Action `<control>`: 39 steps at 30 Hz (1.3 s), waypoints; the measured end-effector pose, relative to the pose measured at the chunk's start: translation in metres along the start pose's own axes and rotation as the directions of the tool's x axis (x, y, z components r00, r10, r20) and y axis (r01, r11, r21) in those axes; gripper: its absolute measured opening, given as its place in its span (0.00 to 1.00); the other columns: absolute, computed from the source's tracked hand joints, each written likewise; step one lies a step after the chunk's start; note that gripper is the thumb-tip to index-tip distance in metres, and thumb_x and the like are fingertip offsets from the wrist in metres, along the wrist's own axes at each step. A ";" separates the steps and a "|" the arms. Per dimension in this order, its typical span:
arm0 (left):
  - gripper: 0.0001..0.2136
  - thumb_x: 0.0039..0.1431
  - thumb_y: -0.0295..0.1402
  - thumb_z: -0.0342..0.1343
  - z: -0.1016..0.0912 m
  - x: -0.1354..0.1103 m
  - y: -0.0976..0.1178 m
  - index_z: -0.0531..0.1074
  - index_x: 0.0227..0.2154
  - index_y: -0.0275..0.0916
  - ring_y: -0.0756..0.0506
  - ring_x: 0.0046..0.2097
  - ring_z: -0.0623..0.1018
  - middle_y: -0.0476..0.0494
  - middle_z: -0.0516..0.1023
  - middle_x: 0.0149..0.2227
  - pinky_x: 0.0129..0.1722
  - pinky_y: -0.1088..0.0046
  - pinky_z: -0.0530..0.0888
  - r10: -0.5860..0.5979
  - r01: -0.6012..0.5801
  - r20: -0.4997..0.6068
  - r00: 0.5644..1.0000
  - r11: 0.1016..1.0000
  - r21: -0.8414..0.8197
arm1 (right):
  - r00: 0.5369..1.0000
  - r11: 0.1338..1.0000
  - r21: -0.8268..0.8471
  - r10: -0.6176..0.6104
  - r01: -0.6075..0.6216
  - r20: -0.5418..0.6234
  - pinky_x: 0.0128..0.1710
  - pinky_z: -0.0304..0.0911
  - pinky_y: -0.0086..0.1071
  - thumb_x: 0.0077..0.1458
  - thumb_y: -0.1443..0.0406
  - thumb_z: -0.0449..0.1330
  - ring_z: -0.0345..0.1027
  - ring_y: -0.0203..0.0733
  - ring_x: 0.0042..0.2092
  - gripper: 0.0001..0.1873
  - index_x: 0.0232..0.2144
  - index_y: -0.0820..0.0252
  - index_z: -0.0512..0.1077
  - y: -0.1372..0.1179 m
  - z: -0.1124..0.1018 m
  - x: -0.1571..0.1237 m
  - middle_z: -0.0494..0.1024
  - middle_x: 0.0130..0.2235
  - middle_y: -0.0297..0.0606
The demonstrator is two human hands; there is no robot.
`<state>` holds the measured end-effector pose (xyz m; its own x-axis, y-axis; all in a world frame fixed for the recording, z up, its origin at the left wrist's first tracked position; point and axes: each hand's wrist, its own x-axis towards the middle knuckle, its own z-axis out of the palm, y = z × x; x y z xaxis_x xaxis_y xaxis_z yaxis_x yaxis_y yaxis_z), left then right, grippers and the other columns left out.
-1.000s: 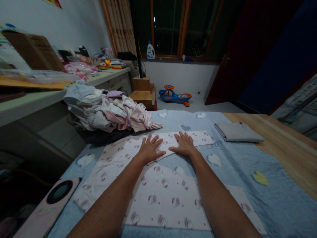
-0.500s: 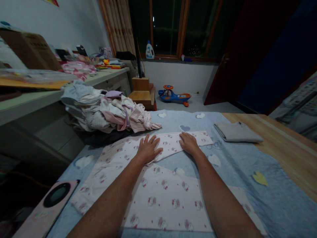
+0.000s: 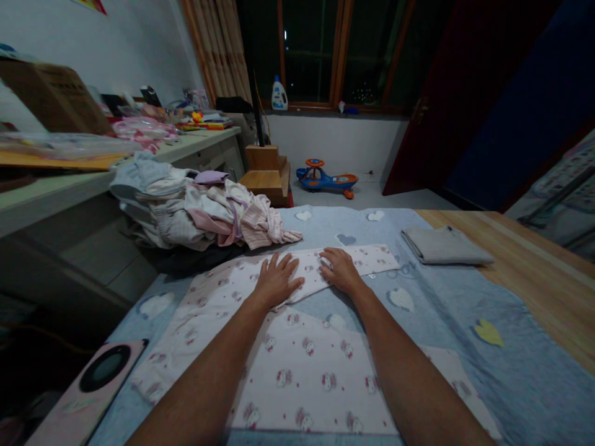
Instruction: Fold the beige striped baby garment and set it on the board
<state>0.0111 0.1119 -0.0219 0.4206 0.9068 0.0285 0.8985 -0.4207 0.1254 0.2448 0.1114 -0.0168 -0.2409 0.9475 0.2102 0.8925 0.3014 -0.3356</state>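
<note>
A white garment with small pink cat prints (image 3: 297,365) lies spread on a light blue blanket (image 3: 465,322). Its far part is folded across into a band. My left hand (image 3: 277,280) lies flat on that band, fingers spread and open. Just to the right, my right hand (image 3: 338,270) also presses flat on the band, fingers stretched out. Neither hand holds anything.
A heap of unfolded clothes (image 3: 195,207) sits at the far left of the blanket. A folded grey garment (image 3: 444,245) lies at the far right on the wooden surface (image 3: 543,272). A pink phone (image 3: 88,390) rests at the near left. A cluttered desk (image 3: 93,167) stands on the left.
My right hand has slid left along the folded band, closer to my left hand. The left hand has stayed almost in place.
</note>
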 end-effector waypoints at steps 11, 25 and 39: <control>0.28 0.65 0.51 0.47 0.000 -0.001 -0.001 0.62 0.64 0.46 0.29 0.70 0.52 0.41 0.58 0.70 0.65 0.40 0.53 0.013 -0.014 -0.037 0.999 0.999 -0.034 | 0.952 0.998 -0.058 0.025 -0.007 0.304 0.67 0.32 0.61 0.54 0.42 0.59 0.35 0.60 0.72 0.45 0.67 0.53 0.56 -0.012 -0.002 -0.005 0.47 0.72 0.44; 0.32 0.61 0.51 0.54 -0.008 -0.005 0.001 0.62 0.64 0.44 0.35 0.71 0.52 0.39 0.58 0.69 0.67 0.45 0.51 0.249 -0.228 0.066 0.966 0.947 -0.228 | 0.968 0.996 -0.046 0.086 -0.077 0.237 0.67 0.39 0.51 0.56 0.49 0.62 0.43 0.56 0.71 0.38 0.64 0.57 0.62 0.008 -0.009 -0.006 0.54 0.70 0.47; 0.32 0.64 0.52 0.48 -0.001 -0.003 0.003 0.59 0.66 0.43 0.35 0.72 0.51 0.39 0.55 0.71 0.68 0.46 0.49 0.138 -0.132 0.040 0.990 0.984 -0.122 | 0.982 0.999 -0.012 -0.040 0.043 0.184 0.68 0.34 0.52 0.66 0.58 0.52 0.41 0.49 0.71 0.24 0.62 0.57 0.64 -0.024 0.007 -0.006 0.57 0.69 0.46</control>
<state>0.0126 0.1074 -0.0208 0.5449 0.8385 0.0058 0.8131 -0.5300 0.2408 0.2218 0.0994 -0.0160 -0.3423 0.9382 0.0508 0.8861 0.3403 -0.3148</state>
